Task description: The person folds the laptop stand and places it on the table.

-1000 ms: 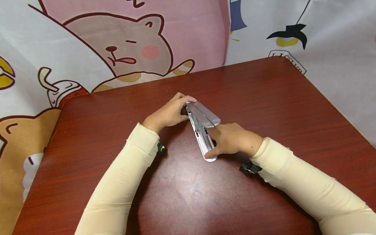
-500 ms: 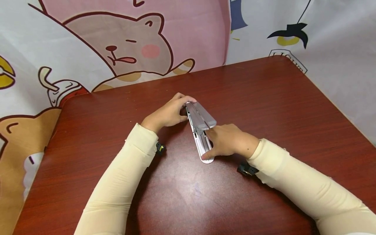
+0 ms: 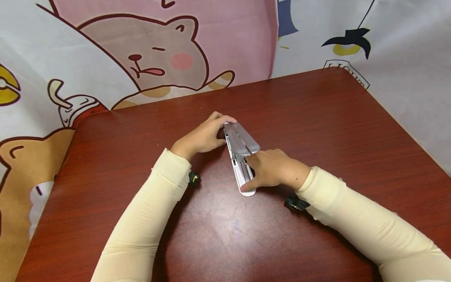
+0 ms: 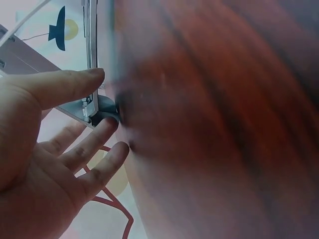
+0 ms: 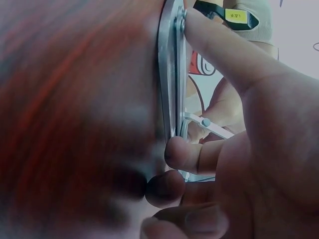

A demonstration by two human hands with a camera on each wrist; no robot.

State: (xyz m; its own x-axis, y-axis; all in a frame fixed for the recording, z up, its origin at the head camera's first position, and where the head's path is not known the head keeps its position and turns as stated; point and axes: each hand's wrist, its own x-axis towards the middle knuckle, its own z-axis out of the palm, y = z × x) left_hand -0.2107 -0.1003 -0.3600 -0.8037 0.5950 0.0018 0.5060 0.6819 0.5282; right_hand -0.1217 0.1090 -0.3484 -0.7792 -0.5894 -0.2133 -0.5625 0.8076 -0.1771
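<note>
A silver folding metal stand (image 3: 241, 138) rests on the table in the head view, its upper plate tilted up over a slim base (image 3: 243, 172). At the far hinged end, my left hand (image 3: 201, 137) holds the stand with thumb and fingers either side. In the left wrist view, that thumb (image 4: 75, 85) lies against the metal and fingertips touch near the hinge. My right hand (image 3: 276, 168) grips the base from the right, thumb on its near end. Its fingers are partly hidden under the raised plate; the right wrist view shows a fingertip (image 5: 179, 153) against the base edge.
A reddish-brown wooden table (image 3: 303, 105) spreads around the hands. Behind it hangs a cloth printed with cartoon bears (image 3: 162, 55). Small black devices are strapped at the left wrist (image 3: 193, 179) and right wrist (image 3: 296, 203).
The near end of the stand has shifted slightly left along with my right hand, and the upper plate sits a bit lower. My left hand keeps its place. The last half second shows almost no movement.
</note>
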